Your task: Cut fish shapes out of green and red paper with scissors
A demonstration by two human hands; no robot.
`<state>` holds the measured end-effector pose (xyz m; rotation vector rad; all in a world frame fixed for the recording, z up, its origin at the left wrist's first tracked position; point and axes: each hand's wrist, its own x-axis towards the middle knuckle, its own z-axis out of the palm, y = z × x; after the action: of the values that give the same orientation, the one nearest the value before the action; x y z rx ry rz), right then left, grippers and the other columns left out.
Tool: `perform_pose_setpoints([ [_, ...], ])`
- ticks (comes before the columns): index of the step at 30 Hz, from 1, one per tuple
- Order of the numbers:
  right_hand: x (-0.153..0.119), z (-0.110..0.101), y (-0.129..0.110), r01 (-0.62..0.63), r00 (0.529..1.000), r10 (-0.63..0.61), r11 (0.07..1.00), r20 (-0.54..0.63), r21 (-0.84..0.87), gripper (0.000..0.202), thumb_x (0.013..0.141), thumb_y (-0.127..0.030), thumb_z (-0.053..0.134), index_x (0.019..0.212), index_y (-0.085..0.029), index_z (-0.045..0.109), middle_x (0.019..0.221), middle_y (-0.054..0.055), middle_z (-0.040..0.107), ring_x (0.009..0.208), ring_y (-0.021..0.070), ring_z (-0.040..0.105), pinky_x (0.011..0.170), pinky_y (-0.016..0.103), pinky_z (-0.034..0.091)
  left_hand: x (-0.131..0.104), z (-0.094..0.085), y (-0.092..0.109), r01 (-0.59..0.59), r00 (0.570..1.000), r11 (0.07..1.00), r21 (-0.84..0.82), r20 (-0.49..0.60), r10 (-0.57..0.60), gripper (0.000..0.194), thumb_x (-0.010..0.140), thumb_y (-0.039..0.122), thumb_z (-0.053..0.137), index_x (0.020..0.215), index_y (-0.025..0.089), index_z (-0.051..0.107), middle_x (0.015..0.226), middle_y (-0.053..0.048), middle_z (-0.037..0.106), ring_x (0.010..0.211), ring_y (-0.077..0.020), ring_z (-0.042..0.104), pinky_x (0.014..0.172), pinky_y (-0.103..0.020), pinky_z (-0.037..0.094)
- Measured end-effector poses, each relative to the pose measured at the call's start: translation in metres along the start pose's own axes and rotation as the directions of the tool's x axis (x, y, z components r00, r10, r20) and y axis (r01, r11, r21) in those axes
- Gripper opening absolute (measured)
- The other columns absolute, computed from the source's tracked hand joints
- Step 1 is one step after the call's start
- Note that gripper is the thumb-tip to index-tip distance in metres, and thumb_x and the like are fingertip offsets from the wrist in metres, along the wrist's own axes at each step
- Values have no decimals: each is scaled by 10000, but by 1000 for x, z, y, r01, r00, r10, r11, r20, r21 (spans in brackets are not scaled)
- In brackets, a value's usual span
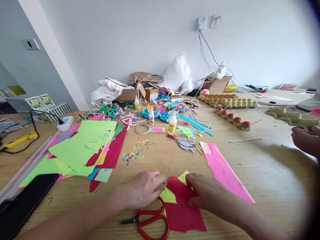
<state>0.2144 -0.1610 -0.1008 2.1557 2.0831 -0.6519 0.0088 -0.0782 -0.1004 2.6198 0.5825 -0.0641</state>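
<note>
A dark red sheet of paper (186,213) lies at the near edge of the table, overlapping a yellow paper piece (169,196). My right hand (207,193) grips the red paper's right side between thumb and fingers; another yellow corner (183,176) shows beside those fingers. At the left edge of the yellow piece, my left hand (146,188) has its fingers pinched together on the paper; the tips are partly hidden. Just below this hand rest red-handled scissors (152,220), their dark blades pointing left. A pink paper strip with drawn outlines (225,166) lies to the right.
Coloured sheets (80,146) are piled left, near a black phone (30,203). Paper dots (131,156), glue bottles (172,123) and a tape roll (142,129) occupy the middle. At far right another person's hand (306,140) holds an egg carton (292,118).
</note>
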Motion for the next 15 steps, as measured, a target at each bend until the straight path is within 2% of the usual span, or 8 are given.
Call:
perform_pose_setpoints([
  [4, 2, -4, 0, 5, 1000, -5, 994, -3, 111, 91, 628, -165, 558, 713, -177, 526, 808, 56, 632, 728, 218, 553, 560, 257, 280, 1, -4, -2, 18, 999, 995, -102, -39, -22, 218, 848, 211, 427, 994, 195, 588, 980, -46, 625, 887, -171, 579, 775, -260, 432],
  [7, 6, -8, 6, -18, 1000, 18, 978, 0, 209, 63, 623, -133, 539, 650, -182, 511, 672, 13, 597, 629, 177, 516, 520, 247, 267, 4, -9, -8, 70, 994, 979, -194, -75, -85, 235, 792, 166, 463, 979, 190, 603, 937, -35, 643, 835, -155, 575, 741, -255, 424],
  [9, 10, -14, 16, 32, 999, -32, 939, -5, 342, 65, 648, -145, 534, 603, -186, 511, 578, -21, 547, 558, 148, 481, 491, 239, 269, 8, -13, -15, 116, 985, 953, -281, -90, -147, 226, 774, 159, 472, 954, 183, 607, 852, -22, 642, 766, -138, 564, 705, -250, 420],
  [11, 14, -22, 26, 78, 995, -30, 841, -98, 535, 84, 685, -218, 562, 610, -185, 549, 573, -23, 551, 553, 142, 483, 488, 234, 306, 10, -17, -23, 131, 971, 898, -420, -127, -202, 191, 776, 184, 479, 928, 171, 595, 791, -11, 615, 726, -124, 546, 672, -240, 419],
  [13, 16, -31, 33, 178, 968, 10, 678, -251, 713, 122, 699, -295, 601, 735, -180, 618, 667, 1, 608, 578, 140, 503, 494, 234, 344, 11, -20, -29, 122, 951, 788, -604, -157, -268, 171, 789, 232, 478, 918, 155, 562, 761, -6, 577, 700, -113, 529, 641, -229, 420],
  [15, 18, -37, 31, 206, 947, 90, 563, -307, 801, 240, 705, -378, 632, 831, -174, 633, 593, -14, 567, 462, 97, 421, 416, 213, 291, 10, -23, -30, 68, 947, 661, -747, -161, -279, 208, 828, 324, 448, 903, 149, 533, 754, -8, 551, 681, -105, 518, 613, -221, 418],
])
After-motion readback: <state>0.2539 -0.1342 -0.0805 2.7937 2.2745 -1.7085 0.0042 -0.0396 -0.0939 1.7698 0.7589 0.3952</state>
